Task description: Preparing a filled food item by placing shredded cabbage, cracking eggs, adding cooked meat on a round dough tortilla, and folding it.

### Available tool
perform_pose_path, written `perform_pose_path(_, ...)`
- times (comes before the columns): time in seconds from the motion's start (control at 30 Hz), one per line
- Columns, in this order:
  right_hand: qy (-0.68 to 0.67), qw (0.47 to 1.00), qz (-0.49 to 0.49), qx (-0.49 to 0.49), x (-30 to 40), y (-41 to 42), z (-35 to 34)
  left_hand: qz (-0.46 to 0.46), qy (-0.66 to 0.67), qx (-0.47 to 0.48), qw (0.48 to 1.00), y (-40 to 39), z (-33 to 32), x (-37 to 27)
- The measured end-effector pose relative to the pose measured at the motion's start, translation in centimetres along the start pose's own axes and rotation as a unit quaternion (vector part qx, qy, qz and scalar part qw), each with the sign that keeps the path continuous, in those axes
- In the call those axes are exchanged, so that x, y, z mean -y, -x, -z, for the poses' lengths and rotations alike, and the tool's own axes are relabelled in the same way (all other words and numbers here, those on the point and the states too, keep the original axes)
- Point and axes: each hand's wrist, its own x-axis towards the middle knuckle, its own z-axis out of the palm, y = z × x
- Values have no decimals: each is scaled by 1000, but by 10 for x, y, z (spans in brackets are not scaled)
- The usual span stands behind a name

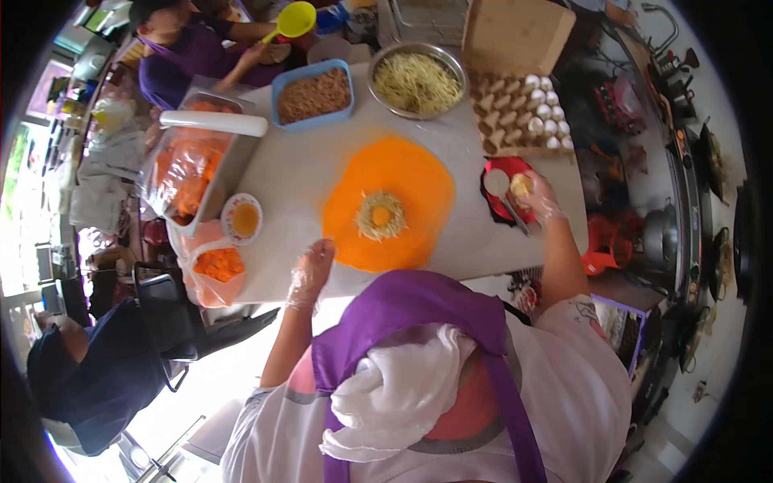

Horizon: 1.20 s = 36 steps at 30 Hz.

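On the table before me lies a thin orange dough sheet (423, 181). A ring of shredded filling (392, 227) sits on it, with an egg yolk (381, 215) in the middle. My left hand (314, 265), in a clear plastic glove, rests by the sheet's lower left edge, fingers drawn together; whether it holds anything is unclear. My right hand (538, 196), gloved too, grips a pale yellowish lump (521, 185) over a red bag or cloth (504, 165). Beside it lies a metal utensil with a round end (497, 182).
A steel bowl of pale shreds (416, 84), a blue tub of brown filling (314, 96) and an egg tray (507, 115) stand at the far side. Left are a white rolling pin (214, 123), a metal pan of orange dough (193, 169) and a small bowl (243, 219). A co-worker (193, 54) holds a yellow ladle.
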Motion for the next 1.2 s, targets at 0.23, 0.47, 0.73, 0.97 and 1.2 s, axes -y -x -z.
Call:
perform_pose_path(0.23,-88,996,-31,10,4,2,26,-11,44,11,999,9,11,-9)
perform_pose_path(0.47,-430,902,-32,23,30,12,40,-26,66,28,997,1,17,-35)
perform_pose_path(0.73,-388,856,93,330,152,22,-102,-53,413,149,897,-22,-13,-81)
perform_pose_path(0.97,-292,876,131,359,241,78,-170,15,619,129,775,-30,-17,-81)
perform_pose_path(1.2,-304,861,131,387,245,82,-168,-47,601,208,770,-42,-3,-53)
